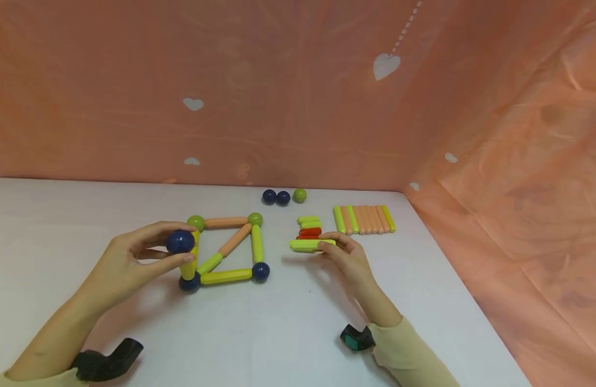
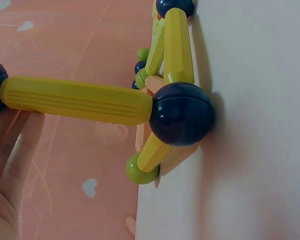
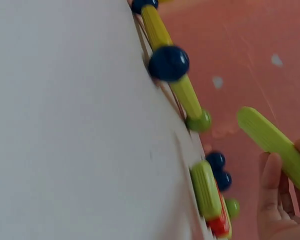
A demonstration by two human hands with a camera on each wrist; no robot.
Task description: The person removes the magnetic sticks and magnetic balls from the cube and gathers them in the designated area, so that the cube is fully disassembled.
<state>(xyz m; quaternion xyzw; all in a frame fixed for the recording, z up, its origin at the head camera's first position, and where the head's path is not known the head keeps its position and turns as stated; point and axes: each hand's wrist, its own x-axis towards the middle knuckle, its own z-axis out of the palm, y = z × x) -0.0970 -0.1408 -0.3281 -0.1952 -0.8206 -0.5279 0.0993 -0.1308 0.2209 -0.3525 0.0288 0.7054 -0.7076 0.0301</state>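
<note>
My left hand (image 1: 133, 252) grips a dark blue ball (image 1: 180, 241) between thumb and fingers. That ball tops an upright yellow stick (image 2: 80, 100), whose lower end meets a blue corner ball (image 2: 182, 115). The corner belongs to a flat square frame of sticks and balls on the table, with two green balls along its far side. A salmon stick (image 1: 235, 239) and a short green stick (image 1: 210, 264) form its diagonal. My right hand (image 1: 343, 258) pinches a light green stick (image 3: 275, 142), raised to the right of the frame.
Short green sticks (image 1: 309, 222) and red sticks (image 1: 310, 231) lie just beyond my right hand. Farther right, a row of salmon, green and yellow sticks (image 1: 368, 219) lies side by side. Two blue balls (image 1: 269, 196) and a green ball (image 1: 300, 195) rest near the white table's (image 1: 288, 333) back edge.
</note>
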